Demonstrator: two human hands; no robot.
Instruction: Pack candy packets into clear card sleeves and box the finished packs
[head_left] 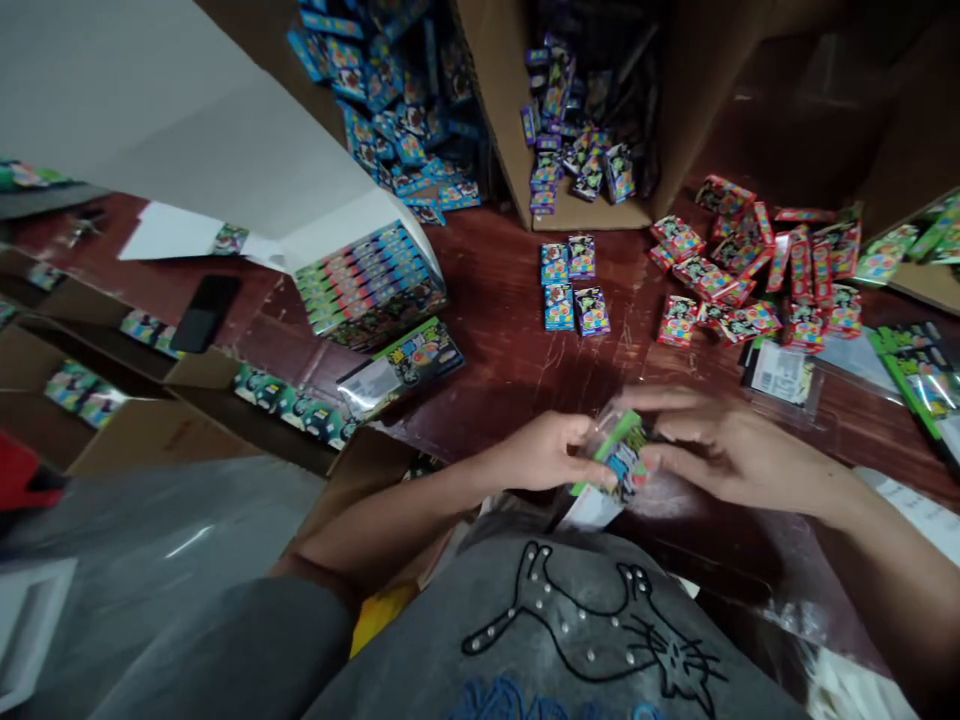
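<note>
Both my hands meet over the near edge of a dark red wooden table (495, 340). My left hand (551, 452) pinches one end of a clear plastic packet with a green card and small printed boxes (619, 460) inside. My right hand (712, 445) grips the packet's other side, fingers curled over its top. Just beyond the hands lie four small blue and purple boxes (574, 283) in a square. A finished flat green packet (401, 368) rests to the left.
A heap of red boxes (757, 265) lies at right, purple boxes in an open carton (574, 135) at the back, blue boxes (390, 90) spilled beside it. A display tray of packs (367, 280), a black phone (204, 312), cartons at left, green packets (919, 375) at right.
</note>
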